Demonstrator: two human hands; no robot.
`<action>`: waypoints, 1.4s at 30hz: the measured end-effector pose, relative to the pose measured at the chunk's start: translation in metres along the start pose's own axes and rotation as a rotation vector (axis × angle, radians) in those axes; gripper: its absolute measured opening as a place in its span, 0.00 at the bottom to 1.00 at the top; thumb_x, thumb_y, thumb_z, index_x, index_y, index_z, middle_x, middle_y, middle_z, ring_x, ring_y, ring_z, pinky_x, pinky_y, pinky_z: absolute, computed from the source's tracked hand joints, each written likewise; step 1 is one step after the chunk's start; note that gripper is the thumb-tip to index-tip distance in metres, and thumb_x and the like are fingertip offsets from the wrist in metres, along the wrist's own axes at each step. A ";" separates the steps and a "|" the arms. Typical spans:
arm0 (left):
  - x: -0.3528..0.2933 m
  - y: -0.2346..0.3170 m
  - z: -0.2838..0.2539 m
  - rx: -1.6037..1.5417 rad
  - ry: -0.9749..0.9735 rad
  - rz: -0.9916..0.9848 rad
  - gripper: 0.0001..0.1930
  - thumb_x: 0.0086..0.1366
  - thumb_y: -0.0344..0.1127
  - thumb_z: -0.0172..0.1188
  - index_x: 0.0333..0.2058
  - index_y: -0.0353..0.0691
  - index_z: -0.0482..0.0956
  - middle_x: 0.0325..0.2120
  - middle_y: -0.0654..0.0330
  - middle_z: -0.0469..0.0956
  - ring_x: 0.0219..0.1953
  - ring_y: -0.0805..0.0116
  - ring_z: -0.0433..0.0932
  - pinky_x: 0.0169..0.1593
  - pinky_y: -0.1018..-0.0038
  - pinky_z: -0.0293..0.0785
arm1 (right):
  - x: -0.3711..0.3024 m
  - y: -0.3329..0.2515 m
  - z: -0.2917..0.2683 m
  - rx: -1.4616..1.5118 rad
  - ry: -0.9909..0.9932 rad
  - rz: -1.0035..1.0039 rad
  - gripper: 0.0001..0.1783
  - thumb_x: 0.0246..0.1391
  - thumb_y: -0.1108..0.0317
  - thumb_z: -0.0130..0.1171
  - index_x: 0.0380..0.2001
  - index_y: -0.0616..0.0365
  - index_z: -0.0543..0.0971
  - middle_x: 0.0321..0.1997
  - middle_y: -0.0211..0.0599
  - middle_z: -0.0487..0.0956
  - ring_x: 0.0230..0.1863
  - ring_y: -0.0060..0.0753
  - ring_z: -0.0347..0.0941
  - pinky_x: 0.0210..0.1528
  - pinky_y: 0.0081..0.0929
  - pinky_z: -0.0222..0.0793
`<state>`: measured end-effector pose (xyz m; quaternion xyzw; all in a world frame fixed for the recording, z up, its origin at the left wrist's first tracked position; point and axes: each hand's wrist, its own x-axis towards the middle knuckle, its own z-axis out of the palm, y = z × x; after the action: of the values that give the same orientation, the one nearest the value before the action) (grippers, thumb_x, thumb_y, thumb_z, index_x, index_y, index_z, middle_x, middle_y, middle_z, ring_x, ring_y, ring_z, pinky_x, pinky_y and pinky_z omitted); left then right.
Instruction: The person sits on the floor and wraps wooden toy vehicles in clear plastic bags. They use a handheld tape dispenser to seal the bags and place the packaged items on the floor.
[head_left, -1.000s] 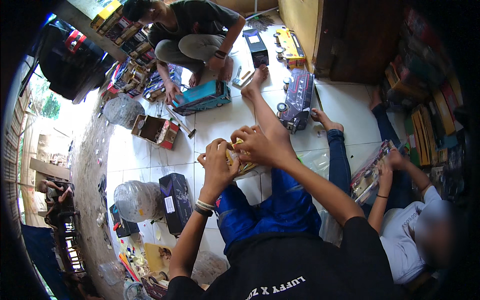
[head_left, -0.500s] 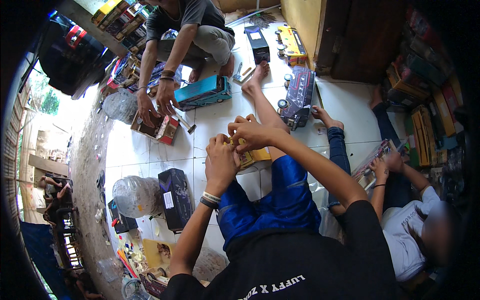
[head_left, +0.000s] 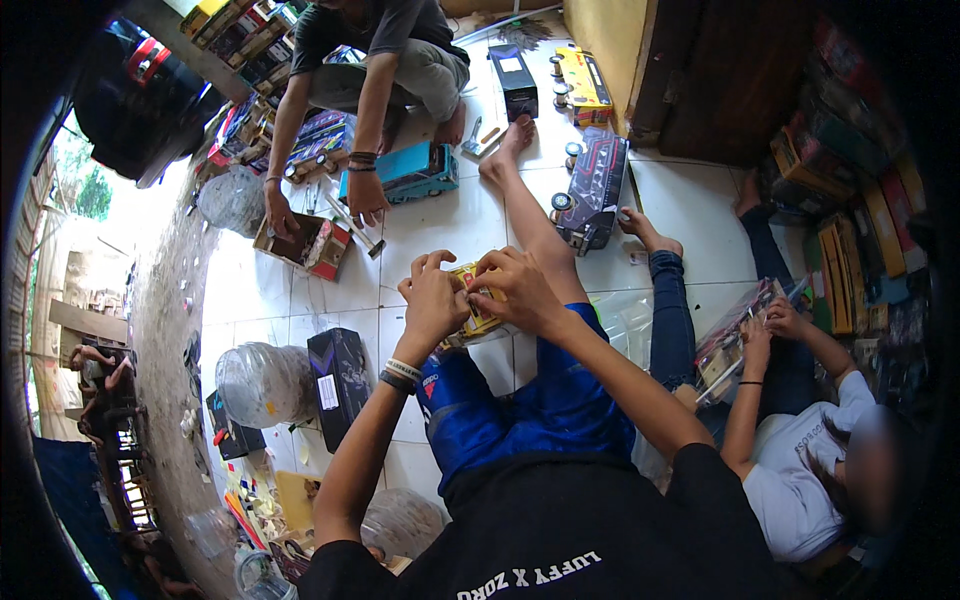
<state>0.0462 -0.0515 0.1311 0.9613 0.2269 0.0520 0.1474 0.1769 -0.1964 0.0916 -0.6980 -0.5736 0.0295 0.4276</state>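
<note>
Between my knees sits a small yellow boxy model vehicle (head_left: pixel 484 322) with red markings, partly covered by my hands. My left hand (head_left: pixel 437 300) is at its left side, fingers bent and the thumb pressed to its top edge. From the right, my right hand (head_left: pixel 517 288) comes over it with fingers curled and fingertips pinched close to the left thumb. Any small part between the fingertips is too small to make out.
Across from me a crouching person's hand (head_left: pixel 281 222) reaches into an open wooden model body (head_left: pixel 318 247), beside a hammer (head_left: pixel 370 240). A teal model bus (head_left: pixel 410 172) and a dark model bus (head_left: pixel 598 190) lie beyond. At left are a plastic-wrapped bundle (head_left: pixel 262 385) and a black box (head_left: pixel 345 388).
My hands have shifted slightly and spread, showing more of the yellow model. The crouching person's hands have moved apart, one now inside the wooden body.
</note>
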 end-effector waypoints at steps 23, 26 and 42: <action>-0.058 0.010 0.003 -0.125 0.221 0.220 0.22 0.68 0.35 0.63 0.58 0.34 0.78 0.61 0.49 0.76 0.71 0.44 0.66 0.68 0.47 0.61 | 0.005 0.008 0.038 0.249 0.136 0.440 0.13 0.41 0.55 0.75 0.25 0.53 0.86 0.52 0.41 0.77 0.55 0.49 0.75 0.57 0.44 0.72; -0.057 0.005 0.002 -0.173 0.210 0.240 0.22 0.69 0.35 0.62 0.59 0.35 0.78 0.62 0.49 0.75 0.73 0.44 0.64 0.68 0.47 0.61 | 0.003 0.009 0.040 0.287 0.202 0.391 0.14 0.41 0.56 0.76 0.25 0.54 0.86 0.53 0.41 0.77 0.54 0.49 0.75 0.58 0.44 0.71; -0.052 0.018 -0.010 0.103 0.108 0.267 0.24 0.69 0.37 0.64 0.58 0.29 0.77 0.59 0.45 0.75 0.69 0.39 0.67 0.70 0.54 0.68 | 0.006 0.010 0.042 0.323 0.188 0.442 0.13 0.41 0.59 0.77 0.26 0.55 0.87 0.50 0.42 0.79 0.54 0.45 0.77 0.58 0.42 0.72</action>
<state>0.0054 -0.0875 0.1443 0.9850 0.1067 0.1109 0.0774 0.1646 -0.1676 0.0616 -0.7286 -0.3530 0.1481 0.5679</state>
